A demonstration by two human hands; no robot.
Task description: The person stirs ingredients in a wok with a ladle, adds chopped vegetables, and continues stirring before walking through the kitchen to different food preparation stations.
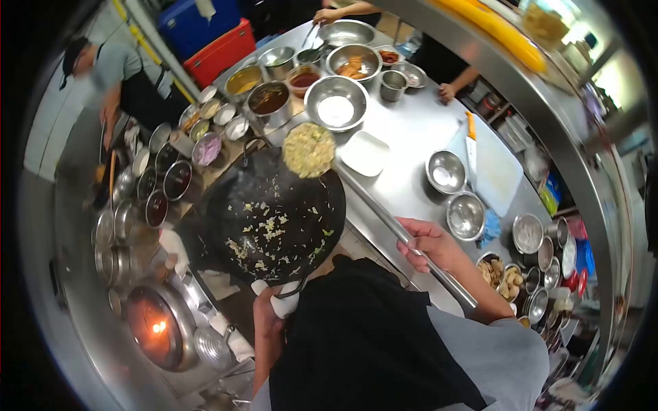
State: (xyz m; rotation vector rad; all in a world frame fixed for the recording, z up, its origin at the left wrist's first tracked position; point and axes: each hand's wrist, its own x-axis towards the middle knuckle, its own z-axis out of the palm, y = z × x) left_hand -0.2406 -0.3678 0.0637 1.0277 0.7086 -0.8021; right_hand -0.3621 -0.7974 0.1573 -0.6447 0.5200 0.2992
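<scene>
My left hand [269, 316] is closed round the near handle of a black wok [229, 185], with a folded white cloth [286, 301] between hand and metal. The wok is tilted, and scattered bits of fried rice [267, 226] cling to its inside. My right hand [430, 245] grips the long steel handle of a ladle [384, 216]. Its bowl, hidden under a heaped round of fried rice [308, 151], is over the wok's far right rim. Just right of the ladle, a white dish [365, 153] sits on the steel counter [404, 171].
A burner [156, 329] flames at lower left. Sauce pots [269, 103] and steel bowls [336, 103] crowd the counter's far end. An orange-handled knife [471, 144] lies by a white cutting board [493, 164]. One co-worker [123, 75] stands at left; another's hand [447, 93] rests across the counter.
</scene>
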